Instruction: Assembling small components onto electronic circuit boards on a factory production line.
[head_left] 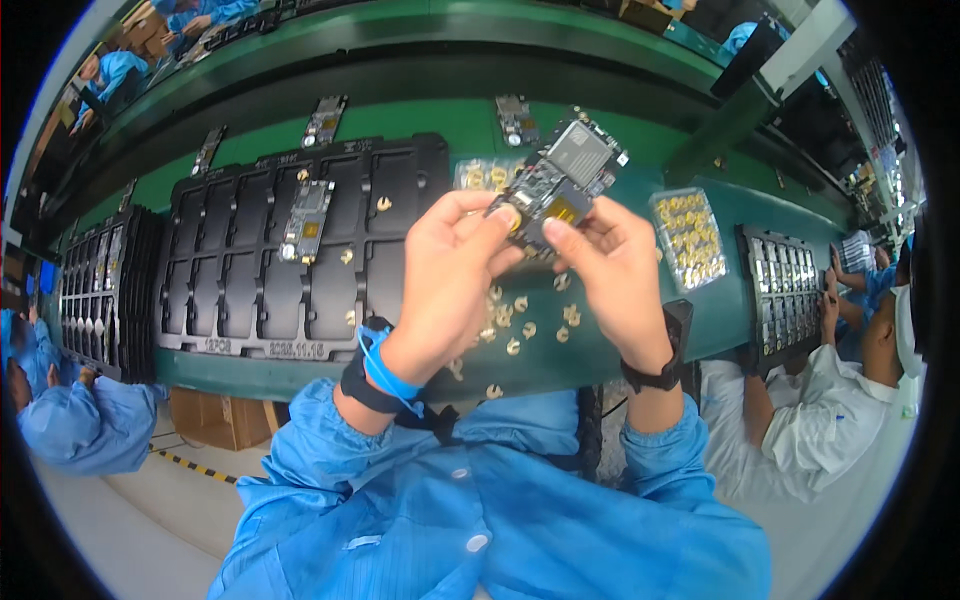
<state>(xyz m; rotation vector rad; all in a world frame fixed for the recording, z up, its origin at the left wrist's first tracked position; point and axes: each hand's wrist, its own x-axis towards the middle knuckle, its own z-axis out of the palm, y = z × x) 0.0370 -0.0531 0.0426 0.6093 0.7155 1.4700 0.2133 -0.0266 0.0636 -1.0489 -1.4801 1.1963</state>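
Step in hand: two-handed work on a circuit board (pixel 580 152), apparently seating or checking a gold-coloured piece (pixel 512 217) at its near-left end.
Board position: raised above the green bench (pixel 610 350), in front of the chest, tilted with its far end to the right.
Left hand (pixel 450 265): closed on the board's left end, thumb at the gold-coloured piece; whether the piece is pressed home cannot be told.
Right hand (pixel 617 268): gripping the near-right edge, thumb on top, fingers partly hidden below.
Next move calls for: a steady right-hand grip and even thumb pressure — no flexing of the board, no contact with raised parts.
Boards, count: one held; one on the large black tray (pixel 235 255); three clearly visible on the green strip (pixel 425 115) behind, with a possible fourth at far left.
Loose gold-coloured clips (pixel 513 347): more than ten — some overlap or lie behind the hands, so no exact count; at least three lie on the large black tray.
Clear trays (pixel 703 283): two, both holding gold-coloured pieces; one right of the hands, one partly hidden behind them.
Other black trays: one tray stack (pixel 140 290) at left, layers not countable; one filled tray (pixel 747 285) at right.
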